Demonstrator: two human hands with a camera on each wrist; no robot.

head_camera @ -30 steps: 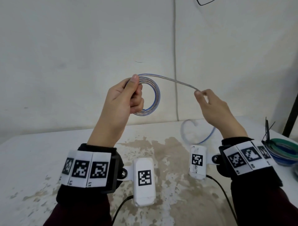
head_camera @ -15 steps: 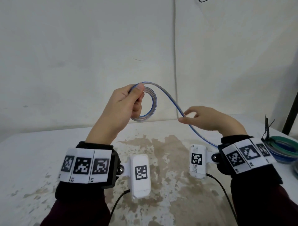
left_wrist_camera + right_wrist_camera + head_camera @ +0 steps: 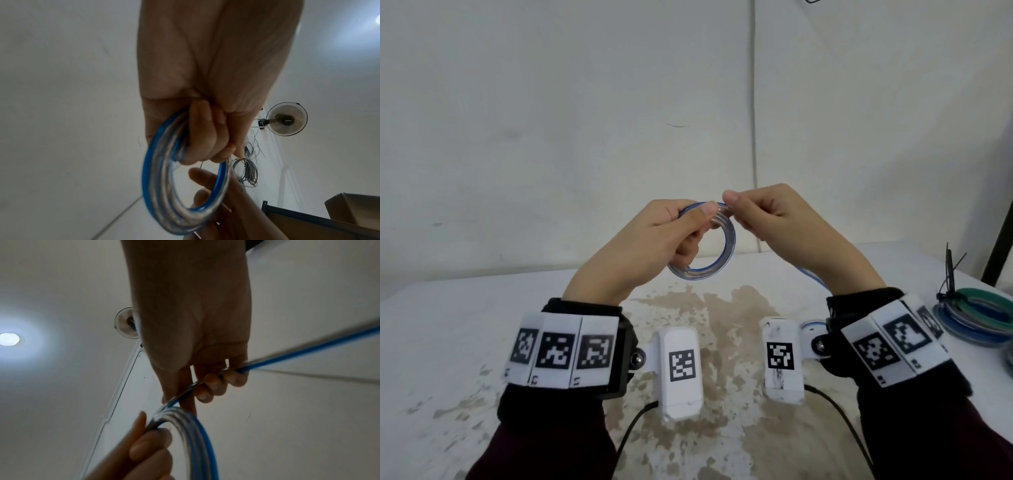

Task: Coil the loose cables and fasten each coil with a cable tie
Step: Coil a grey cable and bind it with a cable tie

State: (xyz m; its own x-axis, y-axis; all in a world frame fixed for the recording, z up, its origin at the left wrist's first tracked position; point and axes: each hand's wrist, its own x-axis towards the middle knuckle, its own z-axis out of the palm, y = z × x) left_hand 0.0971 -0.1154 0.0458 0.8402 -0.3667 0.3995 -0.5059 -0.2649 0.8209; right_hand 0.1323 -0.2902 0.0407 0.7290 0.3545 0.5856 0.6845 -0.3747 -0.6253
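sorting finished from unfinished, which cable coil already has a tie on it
The green and blue coil lying at the table's right edge, black tie sticking up; the clear-blue coil has none.

The right hand (image 3: pixel 784 226) hides where the loose cable (image 3: pixel 812 277) joins the coil (image 3: pixel 726 250), and the tied coils (image 3: pixel 983 317) are cut off by the head view's right edge.

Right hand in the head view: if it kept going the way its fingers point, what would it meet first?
The right hand points leftward at the top of the cable coil, which it already pinches. Just past that sits the left hand, its thumb nearly touching. Depth looks matched, so likely contact at once.
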